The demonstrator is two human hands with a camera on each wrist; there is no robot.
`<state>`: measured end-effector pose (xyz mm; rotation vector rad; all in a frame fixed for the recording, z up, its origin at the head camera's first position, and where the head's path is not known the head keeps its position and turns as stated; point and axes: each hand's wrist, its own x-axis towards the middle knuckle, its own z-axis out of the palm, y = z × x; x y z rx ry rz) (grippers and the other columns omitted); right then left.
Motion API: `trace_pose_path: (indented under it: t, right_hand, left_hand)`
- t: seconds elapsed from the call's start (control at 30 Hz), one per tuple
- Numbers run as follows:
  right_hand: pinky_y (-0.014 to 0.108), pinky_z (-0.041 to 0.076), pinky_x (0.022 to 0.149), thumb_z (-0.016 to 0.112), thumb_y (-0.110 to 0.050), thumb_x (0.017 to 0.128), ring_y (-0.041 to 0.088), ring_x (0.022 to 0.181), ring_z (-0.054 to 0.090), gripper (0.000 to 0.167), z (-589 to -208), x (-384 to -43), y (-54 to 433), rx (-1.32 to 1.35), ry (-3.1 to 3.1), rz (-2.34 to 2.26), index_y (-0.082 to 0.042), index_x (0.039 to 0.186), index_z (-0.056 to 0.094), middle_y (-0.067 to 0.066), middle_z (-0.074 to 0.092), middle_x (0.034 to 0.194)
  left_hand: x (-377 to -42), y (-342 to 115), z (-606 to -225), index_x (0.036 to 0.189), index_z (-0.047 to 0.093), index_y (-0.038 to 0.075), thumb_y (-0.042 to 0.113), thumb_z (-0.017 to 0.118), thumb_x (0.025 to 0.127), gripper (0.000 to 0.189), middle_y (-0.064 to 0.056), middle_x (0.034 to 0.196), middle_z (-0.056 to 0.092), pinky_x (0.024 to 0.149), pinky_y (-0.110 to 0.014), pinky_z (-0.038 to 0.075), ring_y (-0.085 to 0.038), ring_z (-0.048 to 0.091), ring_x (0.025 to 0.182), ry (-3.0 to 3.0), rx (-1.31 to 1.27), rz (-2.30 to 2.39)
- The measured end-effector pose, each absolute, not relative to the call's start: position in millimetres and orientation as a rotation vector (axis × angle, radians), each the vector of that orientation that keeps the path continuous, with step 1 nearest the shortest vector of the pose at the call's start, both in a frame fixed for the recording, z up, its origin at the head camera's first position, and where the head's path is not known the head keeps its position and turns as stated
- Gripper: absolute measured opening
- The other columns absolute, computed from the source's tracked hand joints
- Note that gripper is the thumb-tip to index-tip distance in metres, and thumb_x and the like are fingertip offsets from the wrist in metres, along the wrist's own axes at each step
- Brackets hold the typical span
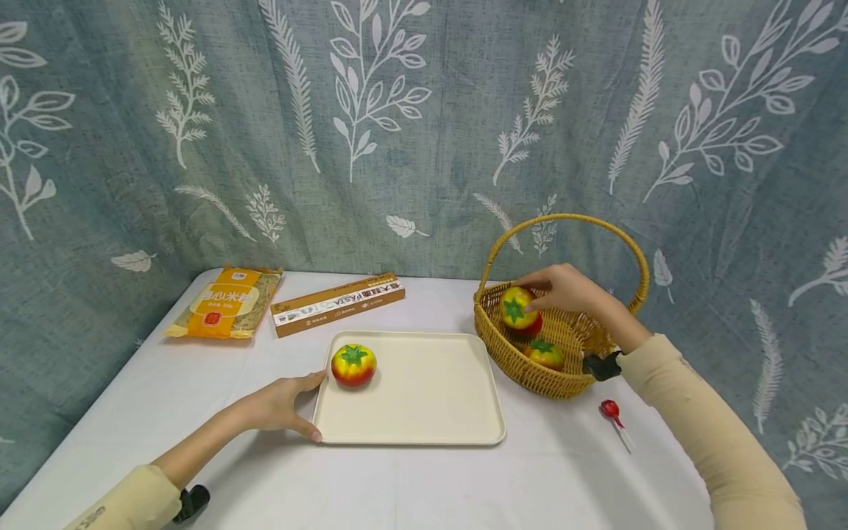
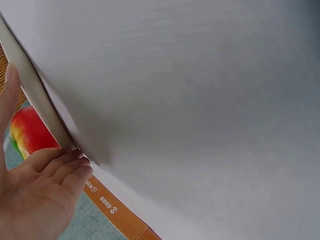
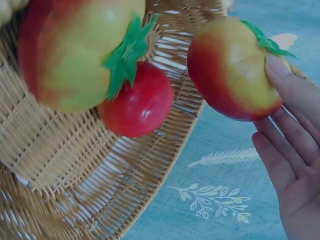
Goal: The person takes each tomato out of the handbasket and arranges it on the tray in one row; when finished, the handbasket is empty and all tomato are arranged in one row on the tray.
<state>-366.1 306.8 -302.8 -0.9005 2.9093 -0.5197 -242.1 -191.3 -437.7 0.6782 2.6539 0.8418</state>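
My right hand (image 1: 565,288) pinches a yellow-and-red tomato (image 3: 232,70) with a green calyx between thumb and fingers, over the left part of the wicker basket (image 1: 530,377). Below it in the basket are a small red round fruit (image 3: 142,102) and another yellow-red tomato (image 1: 545,355). My left hand (image 1: 278,403) touches the left edge of a cream tray (image 1: 424,390), thumb near its front corner and fingers farther back along the side. One more tomato (image 1: 354,366) sits on the tray's left part, just beyond the left fingers.
A red lollipop (image 1: 611,411) lies right of the basket, near my right forearm. Behind the tray lie a long pasta box (image 1: 338,303) and an orange bag of grain (image 1: 228,303). The basket's tall handle (image 1: 566,216) arches above my right hand. A leaf-patterned curtain (image 1: 424,147) hangs behind.
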Motion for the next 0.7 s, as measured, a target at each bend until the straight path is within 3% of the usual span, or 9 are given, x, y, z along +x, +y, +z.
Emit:
trace_pose_path:
  t: [0.7]
  right_hand:
    - [0.044, 0.053, 0.089, 0.076, -0.032, 0.083, 0.026, 0.114, 0.061, 0.053, -312.7, -329.2, 294.7, -0.779, 2.990, -1.022, -0.014, 0.131, 0.062, 0.011, 0.063, 0.125]
  left_hand:
    - [-243.4, -190.3, -439.3, 0.143, 0.034, -0.010, 0.041, 0.089, 0.061, 0.111, -0.026, 0.147, 0.036, 0.110, -0.055, 0.027, -0.044, 0.031, 0.136, 2.655, 0.653, 0.819]
